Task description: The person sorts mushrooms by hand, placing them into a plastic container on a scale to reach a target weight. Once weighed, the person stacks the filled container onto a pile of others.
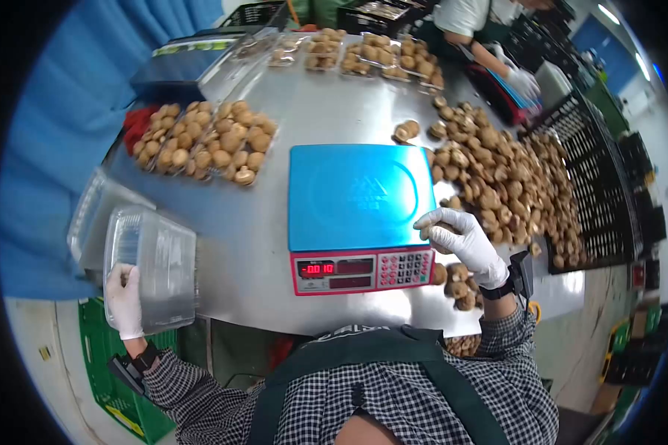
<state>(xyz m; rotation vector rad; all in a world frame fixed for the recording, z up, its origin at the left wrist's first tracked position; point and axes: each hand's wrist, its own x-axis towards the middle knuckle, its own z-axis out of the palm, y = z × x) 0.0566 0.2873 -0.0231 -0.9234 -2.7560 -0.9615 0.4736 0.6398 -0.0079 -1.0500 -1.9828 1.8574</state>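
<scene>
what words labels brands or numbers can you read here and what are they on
"-0.010": red digits on the display of the scale
Too small to read: keypad markings
Too faint or blurred: logo and lettering on the blue pan; yellow label on the green crate
Too cut off: white lettering on the apron

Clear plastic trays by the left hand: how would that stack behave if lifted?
The tray stack would probably feel light for its size, since it looks thin-walled and empty. A squeeze from the left hand might flex its walls. The trays look nested, so they could slip if tilted.
</scene>
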